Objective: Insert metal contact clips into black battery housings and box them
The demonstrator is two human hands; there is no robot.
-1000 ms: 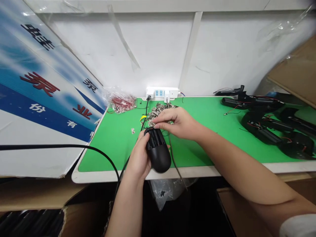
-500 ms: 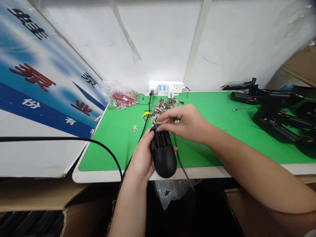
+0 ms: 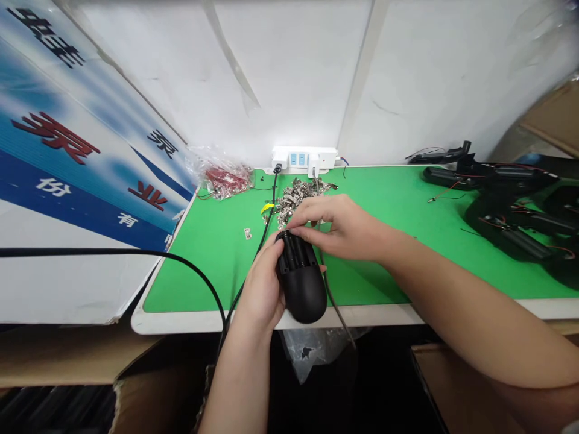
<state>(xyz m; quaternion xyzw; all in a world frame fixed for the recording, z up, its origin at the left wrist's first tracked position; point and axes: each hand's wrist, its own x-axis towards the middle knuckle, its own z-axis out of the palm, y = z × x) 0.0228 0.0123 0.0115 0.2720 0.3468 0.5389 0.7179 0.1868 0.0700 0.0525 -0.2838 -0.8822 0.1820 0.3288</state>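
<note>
A black rounded housing (image 3: 304,292) with an open slotted compartment at its far end is held over the front edge of the green mat. My left hand (image 3: 265,286) is closed around its left side, the thumb on the rim. My right hand (image 3: 337,228) is pinched at the far end of the compartment; whatever is between its fingertips is too small or hidden to name. Just beyond the hands lies a pile of small metal contact pieces (image 3: 296,194). One more metal piece (image 3: 247,233) sits apart to the left.
A white power strip (image 3: 305,158) with plugged cables stands by the wall. A black cable (image 3: 194,270) crosses the left side. A plastic bag with red wires (image 3: 226,179) lies back left; several black wired housings (image 3: 511,211) are at right. A printed box (image 3: 85,138) stands left.
The fingertips of my right hand have moved slightly down onto the far end of the housing. The metal bit seen at those fingertips earlier is now mostly hidden.
</note>
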